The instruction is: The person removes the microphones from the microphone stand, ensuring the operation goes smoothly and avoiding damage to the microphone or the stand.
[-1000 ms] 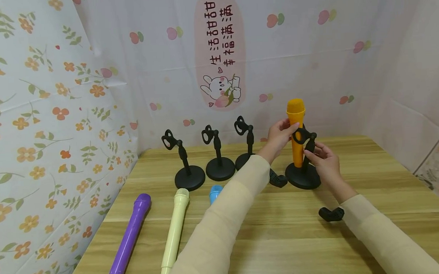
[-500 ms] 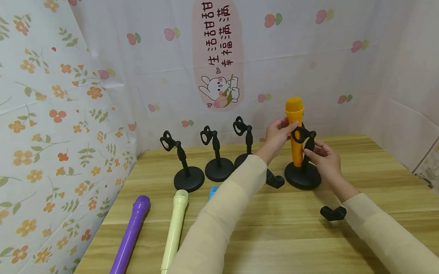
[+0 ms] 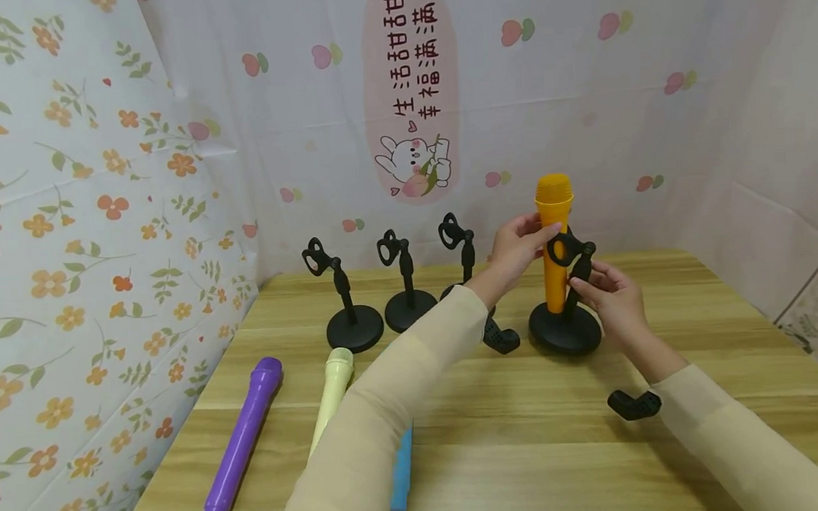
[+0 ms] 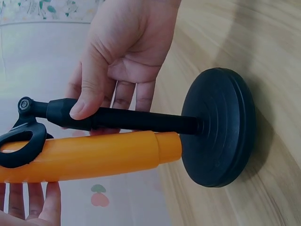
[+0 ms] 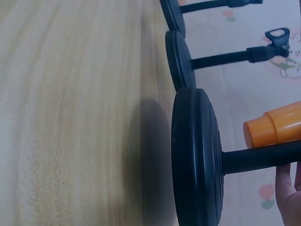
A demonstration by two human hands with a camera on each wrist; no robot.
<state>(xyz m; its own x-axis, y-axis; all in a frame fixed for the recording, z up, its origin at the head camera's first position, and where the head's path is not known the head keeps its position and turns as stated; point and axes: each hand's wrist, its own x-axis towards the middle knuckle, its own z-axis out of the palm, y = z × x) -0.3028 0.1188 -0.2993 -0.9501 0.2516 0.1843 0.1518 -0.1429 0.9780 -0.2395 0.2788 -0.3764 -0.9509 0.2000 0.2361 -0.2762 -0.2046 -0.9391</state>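
An orange microphone (image 3: pixel 555 289) stands nearly upright in the ring clip of a black desk stand (image 3: pixel 564 331). My left hand (image 3: pixel 515 253) holds the microphone just below its ribbed head, thumb across the front. The right hand (image 3: pixel 613 302) grips the stand's pole, with the thumb (image 4: pixel 88 96) along it in the left wrist view. That view shows the clip around the orange body (image 4: pixel 106 156) and the microphone's lower end close to the round base (image 4: pixel 218 127). In the right wrist view, the microphone's end (image 5: pixel 263 132) lies alongside the pole.
Three more black stands line the back left: one outermost (image 3: pixel 354 328), one in the middle (image 3: pixel 409 311), one partly behind my left arm (image 3: pixel 467 247). A purple microphone (image 3: pixel 244 440) and a pale yellow one (image 3: pixel 331 390) lie in front. My left sleeve covers much of a blue object (image 3: pixel 402 474).
The left forearm has shifted slightly left, covering the blue thing's top and uncovering its lower end. Both hands keep their hold on microphone and stand.
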